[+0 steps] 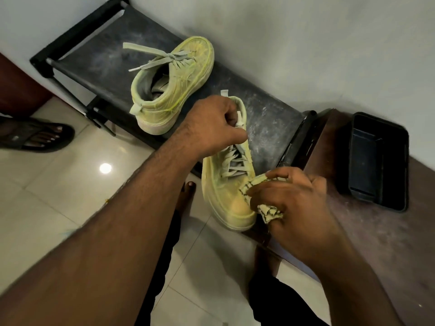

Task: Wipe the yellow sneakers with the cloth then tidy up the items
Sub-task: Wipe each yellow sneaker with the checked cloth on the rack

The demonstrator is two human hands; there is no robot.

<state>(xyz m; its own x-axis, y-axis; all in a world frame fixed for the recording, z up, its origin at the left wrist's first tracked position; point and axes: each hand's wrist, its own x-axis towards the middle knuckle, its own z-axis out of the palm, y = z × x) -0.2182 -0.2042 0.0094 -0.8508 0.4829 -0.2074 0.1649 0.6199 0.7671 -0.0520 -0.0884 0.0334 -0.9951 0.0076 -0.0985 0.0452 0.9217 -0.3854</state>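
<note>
Left hand (211, 124) grips the near sneaker (226, 184), apparently by its collar; right hand (292, 196) clutches the bunched cloth (266, 209) against its toe.

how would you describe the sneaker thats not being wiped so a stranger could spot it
Find the dusty black shoe rack against the pale wall. Two yellow sneakers sit on it; this yellow sneaker is the one farther from the person, near the rack's far end. No hand touches it, unlike its mate.

A dusty black rack shelf (266, 109) carries both yellow sneakers (174, 85), beside a brown surface (376, 231) bearing a black tray (379, 161)
</note>
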